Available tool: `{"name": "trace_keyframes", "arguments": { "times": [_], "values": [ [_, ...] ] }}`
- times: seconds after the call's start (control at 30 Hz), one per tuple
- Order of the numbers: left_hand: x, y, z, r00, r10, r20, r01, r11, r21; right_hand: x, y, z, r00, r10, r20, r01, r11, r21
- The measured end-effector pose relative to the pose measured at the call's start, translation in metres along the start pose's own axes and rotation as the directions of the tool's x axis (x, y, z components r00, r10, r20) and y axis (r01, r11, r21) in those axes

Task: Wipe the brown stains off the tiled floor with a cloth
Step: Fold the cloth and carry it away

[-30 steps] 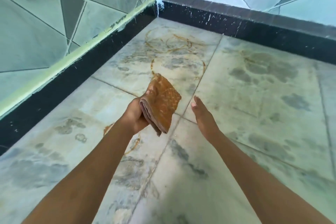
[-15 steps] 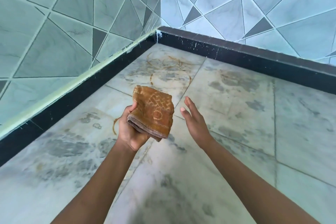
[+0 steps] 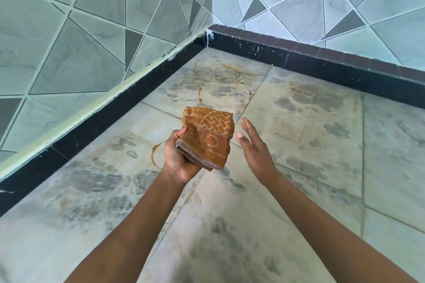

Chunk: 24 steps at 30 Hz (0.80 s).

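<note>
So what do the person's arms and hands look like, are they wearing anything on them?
Nothing is worn. Both forearms are bare as far as the picture shows, with no sleeves, and the left hand and right hand carry no gloves, watch, rings or bracelets that can be seen.

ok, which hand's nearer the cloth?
Left. The left hand grips the folded cloth from its left side, above the floor. The right hand is open just to the cloth's right, apart from it.
</note>
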State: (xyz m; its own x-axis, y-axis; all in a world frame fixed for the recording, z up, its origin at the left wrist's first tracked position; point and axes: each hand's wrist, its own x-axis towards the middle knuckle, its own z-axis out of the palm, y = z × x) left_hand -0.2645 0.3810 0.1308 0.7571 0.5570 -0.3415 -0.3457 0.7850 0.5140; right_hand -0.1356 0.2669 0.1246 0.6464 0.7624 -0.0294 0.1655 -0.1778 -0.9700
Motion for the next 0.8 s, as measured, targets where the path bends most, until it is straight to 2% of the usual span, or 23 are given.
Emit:
{"name": "trace_keyframes", "arguments": {
  "times": [0.2, 0.37, 0.77, 0.8],
  "values": [
    [0.015, 0.038, 0.018, 0.996, -0.063, -0.067, 0.063, 0.998, 0.004, 0.035, -0.035, 0.018, 0.992, 0.12, 0.034, -0.12, 0.993, 0.004],
    [-0.009, 0.101, 0.073, 0.99, -0.074, -0.123, 0.073, 0.997, -0.015, 0.045, -0.116, 0.013, 0.98, 0.195, 0.049, -0.197, 0.98, 0.042],
    [-0.16, 0.239, 0.317, 0.967, -0.069, -0.244, 0.056, 0.997, -0.058, -0.013, -0.417, -0.055, 0.977, 0.19, 0.101, -0.197, 0.978, 0.071],
    [-0.189, 0.263, 0.352, 0.963, -0.074, -0.259, 0.066, 0.997, -0.039, -0.026, -0.464, -0.066, 0.972, 0.22, 0.088, -0.228, 0.969, 0.097]
  ]
}}
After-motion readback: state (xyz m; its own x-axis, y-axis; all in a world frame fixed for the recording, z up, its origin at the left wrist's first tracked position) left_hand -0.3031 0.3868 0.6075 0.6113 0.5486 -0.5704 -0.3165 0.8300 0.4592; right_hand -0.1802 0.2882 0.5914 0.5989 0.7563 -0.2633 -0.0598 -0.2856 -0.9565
